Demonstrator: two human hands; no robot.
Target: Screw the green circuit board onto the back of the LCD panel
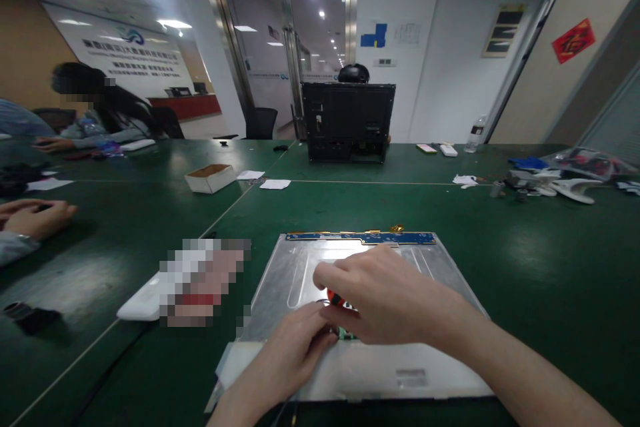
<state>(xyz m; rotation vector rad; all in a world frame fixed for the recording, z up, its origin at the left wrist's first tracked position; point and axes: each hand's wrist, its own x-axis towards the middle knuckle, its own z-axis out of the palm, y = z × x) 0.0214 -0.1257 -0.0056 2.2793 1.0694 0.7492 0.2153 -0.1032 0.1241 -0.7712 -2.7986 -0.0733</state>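
A silver metal panel (270,300), like the back of a display, lies in front of me with a blue circuit strip (400,238) along its far edge. My right hand (385,293) is closed around a red and black handle, apparently a screwdriver (334,295), above the panel's middle. Its tip is hidden by my fingers. Just below shows a bit of a green circuit board (346,333). Against that board and touching my right hand, my left hand (295,340) has its fingers bent together; whatever they hold is hidden. Thin wires run under the left wrist.
Left of the panel lies a white object (145,297), partly blurred. A small carton (210,179) and papers sit farther back. A black monitor-like unit (350,121) stands across the green table (540,267). At the left are co-workers' hands (37,219); white parts (575,188) lie right.
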